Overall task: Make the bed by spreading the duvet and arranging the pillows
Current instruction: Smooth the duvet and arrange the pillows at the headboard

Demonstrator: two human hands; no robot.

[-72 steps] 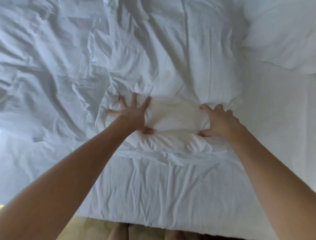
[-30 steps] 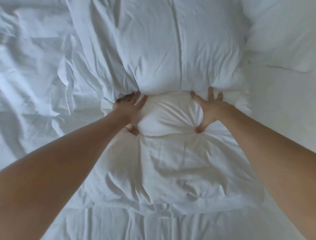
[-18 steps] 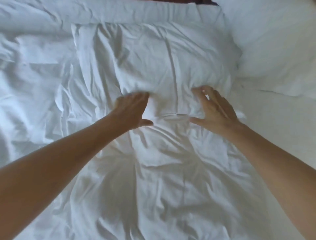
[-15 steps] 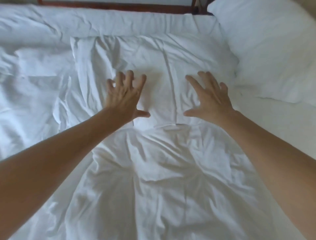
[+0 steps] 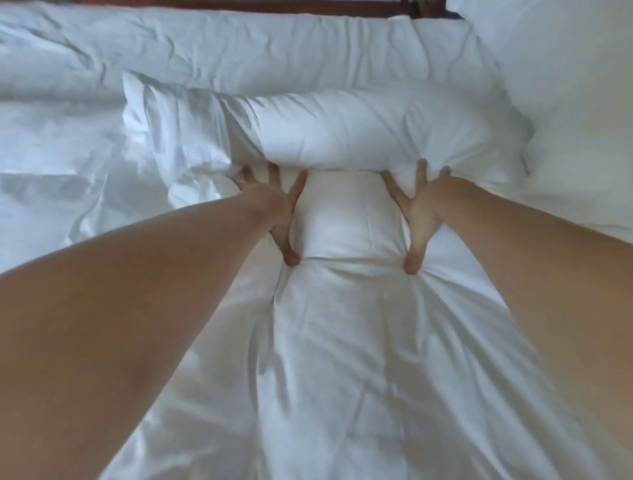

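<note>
**Both hands pressing into the duvet**

In the middle of the bed, the white duvet [image 5: 342, 342] is lying bunched and creased, running from the near edge up to a thick fold [image 5: 359, 137] across the upper part. I am pressing both hands into it just below that fold. My left hand [image 5: 274, 212] is splaying its fingers against the fabric, thumb digging down; my right hand [image 5: 419, 209] is doing the same a little way off, fingers straight and spread. A raised hump of duvet is sitting between them. A white pillow [image 5: 565, 85] is lying at the upper right, beside the fold. A dark wooden headboard [image 5: 239, 3] is showing along the top.
</note>
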